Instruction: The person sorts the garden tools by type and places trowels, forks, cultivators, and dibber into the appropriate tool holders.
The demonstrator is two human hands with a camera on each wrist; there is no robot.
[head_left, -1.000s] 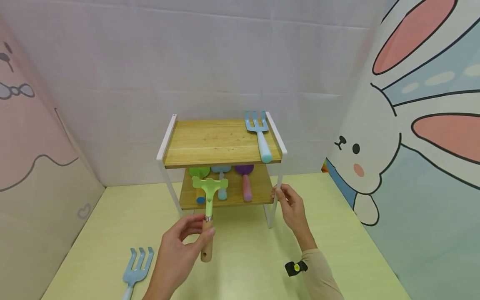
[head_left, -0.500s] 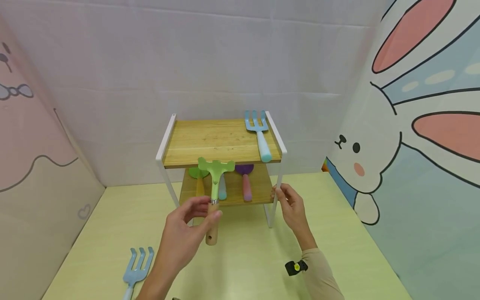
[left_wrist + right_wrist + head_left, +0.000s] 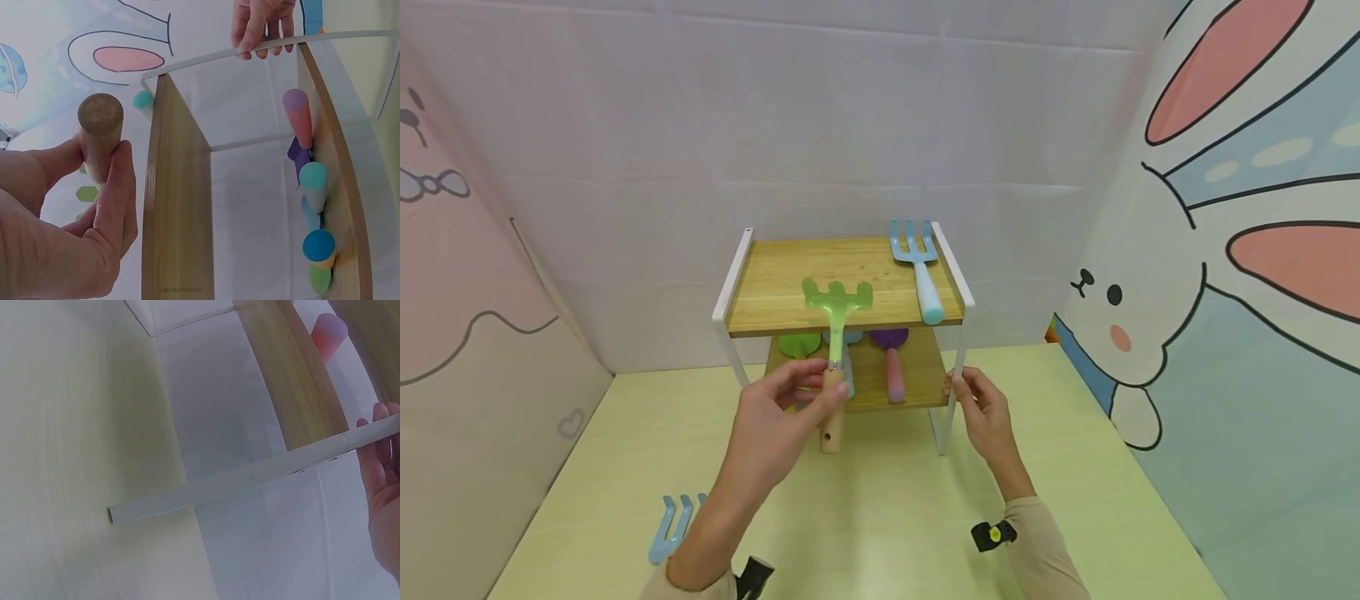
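Note:
My left hand (image 3: 782,412) pinches the wooden handle of a small green hand rake (image 3: 837,302). In the head view the rake's head overlaps the upper board of a two-tier shelf (image 3: 790,262); in the left wrist view its handle end (image 3: 100,112) stands apart from that board. My right hand (image 3: 985,412) grips the shelf's white right front leg (image 3: 250,478) beside the lower board. A light blue hand fork (image 3: 928,292) lies on the upper board at the right. On the lower board lie a purple trowel with a pink handle (image 3: 894,375), a blue tool and a green-headed tool, partly hidden.
Another blue fork (image 3: 666,533) lies on the pale yellow table (image 3: 887,525) at the front left, partly covered by my left forearm. A white cloth wall (image 3: 850,108) stands behind the shelf, with rabbit-printed cloth (image 3: 1150,333) at the right.
My left hand has moved up and forward with the rake, from in front of the lower board to the height of the upper one. My right hand has stayed on the leg.

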